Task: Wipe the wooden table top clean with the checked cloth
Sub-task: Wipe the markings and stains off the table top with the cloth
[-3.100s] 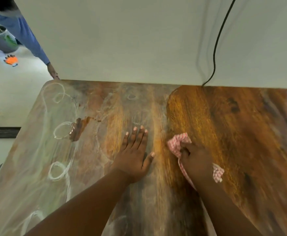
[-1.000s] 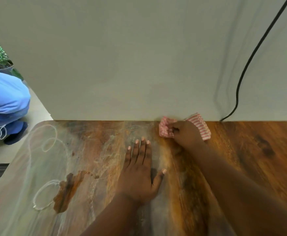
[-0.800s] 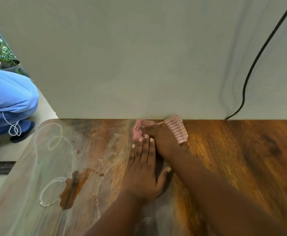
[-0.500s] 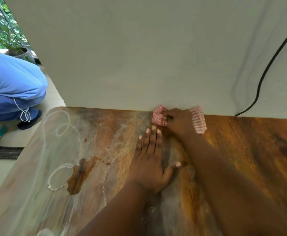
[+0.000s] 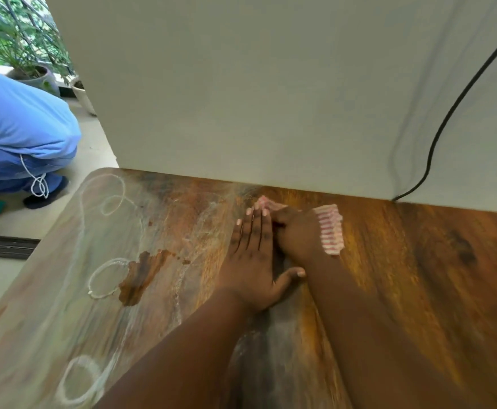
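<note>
The right hand [image 5: 298, 231] gripped the bunched checked cloth [image 5: 329, 228] against the wooden desk [image 5: 418, 276], close to the far edge where the desk met the pale wall [image 5: 256, 98]. The left hand [image 5: 253, 261] lay flat beside it, fingers straight and together, thumb out. White chalky rings [image 5: 105, 278] and a brown stain [image 5: 141, 276] marked the desk's left part.

Glossy wooden table top [image 5: 418, 276], woven checked cloth [image 5: 331, 231]
</note>
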Demonstrator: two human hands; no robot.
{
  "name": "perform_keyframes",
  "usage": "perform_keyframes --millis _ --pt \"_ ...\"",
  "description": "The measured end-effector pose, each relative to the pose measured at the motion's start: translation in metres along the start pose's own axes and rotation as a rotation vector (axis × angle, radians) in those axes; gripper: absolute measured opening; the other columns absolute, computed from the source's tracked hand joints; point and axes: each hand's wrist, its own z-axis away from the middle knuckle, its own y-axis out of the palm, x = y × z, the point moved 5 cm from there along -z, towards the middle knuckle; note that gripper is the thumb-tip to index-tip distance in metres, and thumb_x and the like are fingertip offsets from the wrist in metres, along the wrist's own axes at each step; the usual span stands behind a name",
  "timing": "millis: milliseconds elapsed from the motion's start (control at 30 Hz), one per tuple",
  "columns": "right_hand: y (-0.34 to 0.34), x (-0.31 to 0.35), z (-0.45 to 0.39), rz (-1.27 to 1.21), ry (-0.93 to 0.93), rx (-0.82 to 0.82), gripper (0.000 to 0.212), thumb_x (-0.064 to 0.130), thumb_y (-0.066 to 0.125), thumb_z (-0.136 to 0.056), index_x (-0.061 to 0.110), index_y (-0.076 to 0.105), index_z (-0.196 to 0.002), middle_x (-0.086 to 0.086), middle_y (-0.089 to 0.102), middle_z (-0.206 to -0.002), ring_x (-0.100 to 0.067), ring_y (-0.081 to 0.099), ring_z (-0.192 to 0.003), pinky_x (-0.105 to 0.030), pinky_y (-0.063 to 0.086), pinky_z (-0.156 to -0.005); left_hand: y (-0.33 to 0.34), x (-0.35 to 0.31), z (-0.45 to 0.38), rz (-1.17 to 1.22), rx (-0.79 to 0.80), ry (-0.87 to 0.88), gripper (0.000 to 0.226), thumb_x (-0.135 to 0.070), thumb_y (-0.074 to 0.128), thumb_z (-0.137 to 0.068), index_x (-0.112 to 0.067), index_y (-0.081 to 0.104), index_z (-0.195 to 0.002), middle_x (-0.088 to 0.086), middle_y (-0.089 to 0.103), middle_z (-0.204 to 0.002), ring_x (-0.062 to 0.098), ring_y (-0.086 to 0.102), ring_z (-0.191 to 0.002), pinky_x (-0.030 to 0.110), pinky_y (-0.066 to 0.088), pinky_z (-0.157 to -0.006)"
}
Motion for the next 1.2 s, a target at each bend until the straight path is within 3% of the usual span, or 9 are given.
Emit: perform_keyframes --millis 167,300,433,600,733,867,967,1067,1200 --pt "-0.014 0.002 0.085 -0.105 -0.265 0.201 0.025 0.027 0.051 -0.092 0.024 0.069 -0.11 0.004 0.066 -0.117 -0.011 0.059 -0.103 -0.037 0.039 -0.097 -0.008 -0.01 0.019 -0.002 0.072 0.159 0.107 -0.081 0.003 -0.078 -0.001 -0.018 -0.146 0.016 -0.027 -0.153 0.024 -0.026 -0.142 0.042 -0.009 -0.116" --pt "-0.033 -0.041 0.12 -0.289 -0.036 0.174 0.026 0.018 0.063 -0.085 0.029 0.072 -0.106 0.005 0.07 -0.11 -0.011 0.061 -0.105 -0.027 0.042 -0.095 -0.025 0.003 0.037 -0.016 0.122 0.028 0.104 -0.081 -0.01 -0.074 -0.004 -0.029 -0.141 0.014 -0.038 -0.148 0.021 -0.035 -0.138 0.04 -0.016 -0.116" --pt "-0.016 -0.041 0.078 -0.1 0.261 0.001 0.035 0.022 0.052 -0.091 0.036 0.061 -0.121 0.002 0.059 -0.129 -0.027 0.052 -0.116 -0.033 0.039 -0.098 -0.024 0.013 0.054 -0.079 0.193 -0.017 0.104 -0.082 -0.008 -0.073 -0.006 -0.03 -0.141 0.013 -0.038 -0.148 0.023 -0.035 -0.137 0.035 -0.023 -0.112" --pt "0.009 0.055 0.119 -0.139 -0.105 0.026 0.036 0.03 0.043 -0.084 0.03 0.067 -0.112 0.005 0.065 -0.119 -0.024 0.055 -0.108 -0.037 0.036 -0.095 -0.021 0.014 0.069 -0.04 0.181 -0.101 0.101 -0.082 -0.018 -0.067 -0.012 -0.026 -0.141 0.008 -0.03 -0.149 0.021 -0.029 -0.139 0.036 -0.019 -0.114" --pt "-0.007 0.027 0.206 -0.266 -0.248 0.062 0.033 0.028 0.049 -0.079 0.032 0.072 -0.103 0.016 0.068 -0.107 -0.001 0.049 -0.103 -0.009 0.019 -0.093 -0.028 0.022 0.086 -0.065 0.188 -0.114 0.099 -0.08 -0.023 -0.066 -0.011 -0.028 -0.136 0.01 -0.027 -0.151 0.02 -0.031 -0.137 0.033 -0.025 -0.11" --pt "-0.013 -0.044 0.173 -0.253 0.121 0.036 0.037 0.025 0.058 -0.083 0.042 0.063 -0.115 0.006 0.064 -0.121 -0.019 0.055 -0.115 -0.027 0.036 -0.101 -0.031 0.019 0.105 -0.076 0.185 -0.103 0.107 -0.083 -0.024 -0.063 -0.01 -0.023 -0.14 0.008 -0.027 -0.15 0.02 -0.029 -0.139 0.033 -0.026 -0.11" --pt "-0.006 -0.016 0.152 -0.262 0.281 -0.049 0.038 0.025 0.056 -0.081 0.038 0.065 -0.116 0.001 0.064 -0.123 -0.029 0.051 -0.12 -0.037 0.039 -0.101 -0.025 0.006 0.118 -0.043 0.201 -0.095 0.111 -0.084 -0.024 -0.062 -0.009 -0.02 -0.144 0.007 -0.026 -0.151 0.02 -0.029 -0.139 0.034 -0.022 -0.112" --pt "0.005 0.049 0.2 -0.273 0.106 -0.016 0.037 0.027 0.051 -0.079 0.034 0.068 -0.111 -0.001 0.069 -0.111 -0.031 0.054 -0.108 -0.04 0.04 -0.094 -0.023 -0.006 0.129 0.01 0.189 -0.114 0.102 -0.082 -0.024 -0.063 -0.014 -0.023 -0.14 0.008 -0.025 -0.152 0.019 -0.028 -0.139 0.034 -0.02 -0.113" --pt "-0.001 0.051 0.319 -0.262 -0.161 0.016 0.043 0.036 0.048 -0.08 0.049 0.056 -0.12 0.029 0.059 -0.12 -0.014 0.054 -0.105 -0.03 0.042 -0.084 -0.024 -0.018 0.147 -0.004 0.199 -0.088 0.102 -0.081 -0.022 -0.068 -0.012 -0.022 -0.144 0.008 -0.027 -0.153 0.02 -0.03 -0.14 0.036 -0.02 -0.114"
